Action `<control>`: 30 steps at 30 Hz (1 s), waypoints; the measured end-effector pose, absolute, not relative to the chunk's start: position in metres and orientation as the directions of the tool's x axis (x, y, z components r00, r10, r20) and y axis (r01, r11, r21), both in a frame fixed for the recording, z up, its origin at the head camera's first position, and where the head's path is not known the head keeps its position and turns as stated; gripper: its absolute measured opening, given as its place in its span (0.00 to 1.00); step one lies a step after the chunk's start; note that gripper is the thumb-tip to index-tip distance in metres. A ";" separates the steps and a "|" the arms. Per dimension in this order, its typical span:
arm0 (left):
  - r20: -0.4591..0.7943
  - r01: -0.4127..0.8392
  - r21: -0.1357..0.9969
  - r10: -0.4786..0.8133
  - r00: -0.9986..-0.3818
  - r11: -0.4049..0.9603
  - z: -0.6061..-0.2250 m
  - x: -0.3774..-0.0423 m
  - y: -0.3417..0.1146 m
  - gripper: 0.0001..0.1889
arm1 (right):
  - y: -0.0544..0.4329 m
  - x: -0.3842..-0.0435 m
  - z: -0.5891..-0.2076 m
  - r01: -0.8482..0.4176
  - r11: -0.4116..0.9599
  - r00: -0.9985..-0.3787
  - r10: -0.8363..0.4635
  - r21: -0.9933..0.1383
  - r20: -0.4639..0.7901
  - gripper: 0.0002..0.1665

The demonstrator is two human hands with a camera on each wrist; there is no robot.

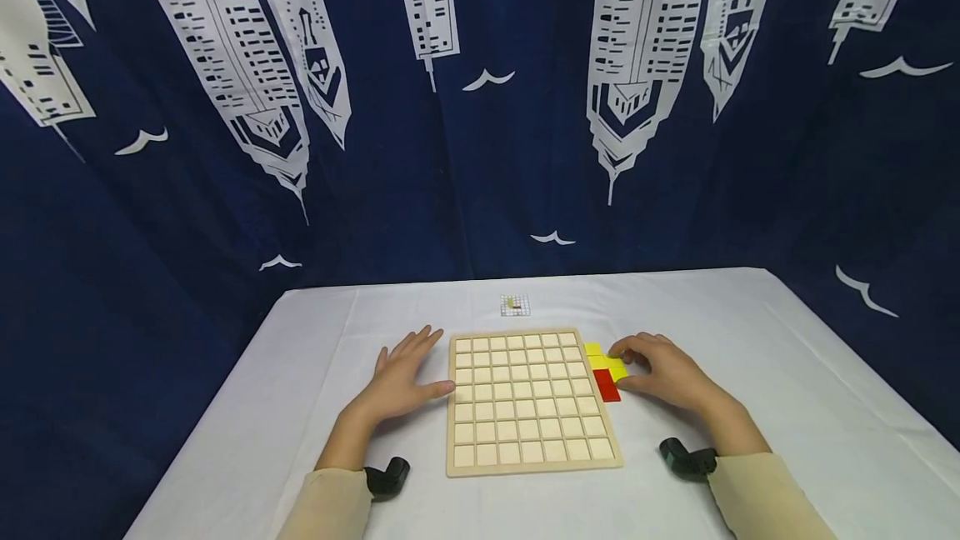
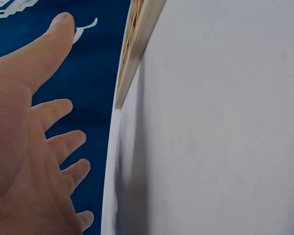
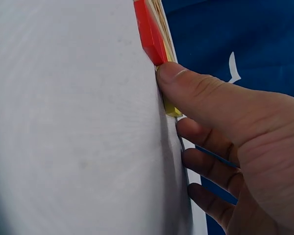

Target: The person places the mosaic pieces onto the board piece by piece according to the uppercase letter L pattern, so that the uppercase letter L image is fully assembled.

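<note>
A square wooden grid board (image 1: 528,407) with shallow cells lies on the table. My left hand (image 1: 405,382) is beside its left edge with fingers spread and straight; the thumb tip reaches the frame, though contact is unclear. In the left wrist view, that left hand (image 2: 19,132) holds nothing. Against the board's right edge lie a stepped yellow puzzle piece (image 1: 595,350) and a red rectangular puzzle piece (image 1: 606,386). My right hand (image 1: 667,369) pinches the yellow piece between thumb and curled fingers. In the right wrist view the thumb (image 3: 196,90) lies on it, close to the red piece (image 3: 149,34).
A small printed grid card (image 1: 515,305) with coloured marks lies behind the board. White cloth (image 1: 337,340) covers the table. A dark blue curtain (image 1: 450,215) with white building prints hangs at the back. Black wrist devices (image 1: 387,478) sit at both cuffs.
</note>
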State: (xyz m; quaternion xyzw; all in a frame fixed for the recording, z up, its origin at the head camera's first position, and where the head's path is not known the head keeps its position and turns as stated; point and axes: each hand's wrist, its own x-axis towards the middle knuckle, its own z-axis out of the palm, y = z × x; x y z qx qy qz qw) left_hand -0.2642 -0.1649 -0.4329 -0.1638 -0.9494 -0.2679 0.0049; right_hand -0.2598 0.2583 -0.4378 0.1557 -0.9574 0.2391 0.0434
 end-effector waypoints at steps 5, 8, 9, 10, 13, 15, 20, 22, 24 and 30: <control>0.059 0.331 0.625 0.380 -0.923 0.707 -0.437 -0.264 -0.164 0.45 | 0.259 -0.262 -0.439 -0.328 0.820 -0.945 -0.284 -0.469 0.164 0.19; 0.018 0.322 0.662 0.415 -0.909 0.677 -0.441 -0.264 -0.164 0.46 | 0.259 -0.263 -0.439 -0.322 0.811 -0.947 -0.283 -0.488 0.154 0.19; 0.012 0.325 0.667 0.426 -0.905 0.671 -0.442 -0.264 -0.164 0.46 | 0.259 -0.263 -0.439 -0.320 0.809 -0.947 -0.284 -0.492 0.150 0.19; 0.005 0.329 0.667 0.437 -0.900 0.669 -0.443 -0.264 -0.165 0.47 | 0.259 -0.263 -0.439 -0.319 0.807 -0.948 -0.284 -0.497 0.147 0.19; -0.002 0.353 0.655 0.469 -0.883 0.668 -0.445 -0.263 -0.166 0.49 | 0.260 -0.263 -0.439 -0.320 0.801 -0.947 -0.288 -0.505 0.143 0.20; -0.003 0.374 0.643 0.490 -0.872 0.669 -0.445 -0.263 -0.168 0.51 | 0.260 -0.264 -0.438 -0.321 0.796 -0.946 -0.293 -0.513 0.137 0.20; -0.048 0.395 0.600 0.524 -0.850 0.696 -0.444 -0.263 -0.171 0.55 | 0.263 -0.263 -0.437 -0.317 0.791 -0.945 -0.308 -0.523 0.107 0.21; -0.064 0.395 0.593 0.530 -0.846 0.702 -0.443 -0.262 -0.171 0.55 | 0.263 -0.262 -0.437 -0.315 0.790 -0.945 -0.311 -0.526 0.098 0.21; -0.074 0.392 0.590 0.531 -0.844 0.706 -0.443 -0.261 -0.171 0.55 | 0.264 -0.261 -0.438 -0.312 0.789 -0.945 -0.312 -0.529 0.093 0.21; -0.075 0.401 0.577 0.535 -0.841 0.711 -0.443 -0.263 -0.172 0.56 | 0.263 -0.259 -0.437 -0.292 0.783 -0.952 -0.295 -0.549 0.086 0.23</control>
